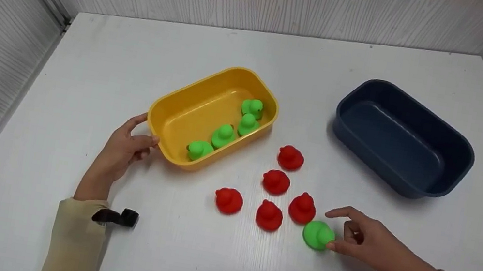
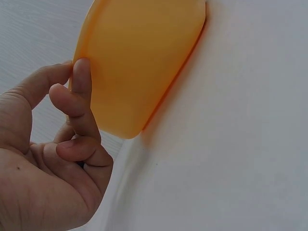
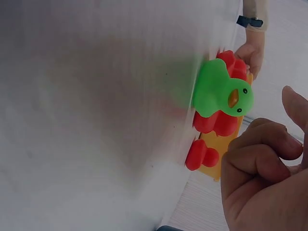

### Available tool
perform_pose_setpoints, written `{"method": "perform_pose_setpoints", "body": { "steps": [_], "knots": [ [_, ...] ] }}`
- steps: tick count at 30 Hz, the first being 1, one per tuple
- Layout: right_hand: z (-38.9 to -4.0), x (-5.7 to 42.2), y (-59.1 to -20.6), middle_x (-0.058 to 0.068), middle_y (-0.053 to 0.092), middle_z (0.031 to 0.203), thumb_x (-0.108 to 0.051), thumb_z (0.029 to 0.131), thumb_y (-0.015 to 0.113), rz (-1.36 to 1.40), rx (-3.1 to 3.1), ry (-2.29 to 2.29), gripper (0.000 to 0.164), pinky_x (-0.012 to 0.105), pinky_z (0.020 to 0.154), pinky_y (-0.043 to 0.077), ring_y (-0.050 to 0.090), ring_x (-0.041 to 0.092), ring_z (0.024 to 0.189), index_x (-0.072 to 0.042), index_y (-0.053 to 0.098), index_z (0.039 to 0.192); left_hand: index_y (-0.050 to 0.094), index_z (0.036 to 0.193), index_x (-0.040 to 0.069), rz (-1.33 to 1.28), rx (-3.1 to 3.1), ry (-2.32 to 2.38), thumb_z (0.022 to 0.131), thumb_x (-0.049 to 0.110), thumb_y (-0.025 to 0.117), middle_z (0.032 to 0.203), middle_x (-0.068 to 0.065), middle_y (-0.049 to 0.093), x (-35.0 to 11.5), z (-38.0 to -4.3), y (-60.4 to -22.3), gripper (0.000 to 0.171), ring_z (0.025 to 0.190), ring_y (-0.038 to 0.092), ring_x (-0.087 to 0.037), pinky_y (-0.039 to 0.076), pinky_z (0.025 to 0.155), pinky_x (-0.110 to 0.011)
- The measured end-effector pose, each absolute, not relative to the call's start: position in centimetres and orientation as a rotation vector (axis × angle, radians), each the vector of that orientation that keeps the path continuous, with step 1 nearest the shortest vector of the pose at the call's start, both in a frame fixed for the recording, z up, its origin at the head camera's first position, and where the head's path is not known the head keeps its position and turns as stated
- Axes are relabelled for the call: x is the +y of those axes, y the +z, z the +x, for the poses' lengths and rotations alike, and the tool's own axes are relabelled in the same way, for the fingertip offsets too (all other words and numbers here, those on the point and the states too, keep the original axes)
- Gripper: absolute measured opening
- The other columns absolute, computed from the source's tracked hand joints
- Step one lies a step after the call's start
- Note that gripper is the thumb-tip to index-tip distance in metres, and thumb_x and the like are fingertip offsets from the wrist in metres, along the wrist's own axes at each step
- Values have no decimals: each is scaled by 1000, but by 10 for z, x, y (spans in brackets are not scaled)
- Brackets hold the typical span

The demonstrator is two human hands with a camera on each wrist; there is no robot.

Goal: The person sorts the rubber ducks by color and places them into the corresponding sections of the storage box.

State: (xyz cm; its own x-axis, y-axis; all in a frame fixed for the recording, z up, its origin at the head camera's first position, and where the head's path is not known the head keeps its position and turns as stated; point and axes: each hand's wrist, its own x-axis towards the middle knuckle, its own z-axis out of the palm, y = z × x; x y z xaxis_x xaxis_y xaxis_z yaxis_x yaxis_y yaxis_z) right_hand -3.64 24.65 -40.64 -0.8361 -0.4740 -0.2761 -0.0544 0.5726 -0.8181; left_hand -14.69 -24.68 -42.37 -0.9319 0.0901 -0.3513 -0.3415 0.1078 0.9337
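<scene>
Toy duck (image 1: 315, 235), bright-green smooth plastic, sits on white tabletop (image 1: 201, 256) just beside the right hand (image 1: 373, 243), thumb and index finger apart; left hand (image 1: 121, 150) pinches yellow rounded-rectangular plastic tub (image 1: 188, 114) at rim.

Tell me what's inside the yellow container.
Four green toy ducks sit inside the yellow container, lined up along its near side towards the right corner. The floor directly beneath them is covered, so I can't see that.
</scene>
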Motion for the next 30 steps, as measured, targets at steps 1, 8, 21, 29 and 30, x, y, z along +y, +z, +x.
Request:
{"method": "perform_pose_setpoints", "body": {
  "steps": [1,8,21,29,30],
  "knots": [
    [-36,247,-408,-6,39,66,-32,84,74,-423,2342,-1172,53,20,52,34,37,1,57,-11,53,127,22,153,18,-250,2072,1886,91,22,67,74,6,64,-247,-147,-424,77,61,48,-9,43,59,-20],
    [-31,249,-415,-10,42,64,-41,82,74,-480,2430,-1050,50,19,52,34,38,-1,57,-19,56,124,22,153,18,-264,2074,1883,91,19,67,72,6,63,-248,-147,-425,76,60,48,-9,42,59,-20],
    [-34,248,-416,-8,41,64,-34,85,73,-446,2427,-949,41,19,52,32,38,1,58,-18,59,120,23,153,20,-262,2096,1858,91,23,68,74,6,64,-247,-148,-424,76,63,49,-10,43,61,-20],
    [-33,248,-414,-8,39,63,-28,86,72,-417,2425,-968,34,20,52,32,37,1,57,-18,62,116,24,153,20,-263,2094,1859,91,23,68,75,5,65,-246,-148,-424,76,63,48,-11,43,61,-21],
    [-32,248,-413,-8,39,63,-28,86,72,-423,2425,-977,33,19,52,32,37,1,57,-17,62,116,24,153,20,-264,2093,1859,91,23,67,75,5,64,-246,-148,-424,76,63,48,-11,43,61,-21]
  ]
}}
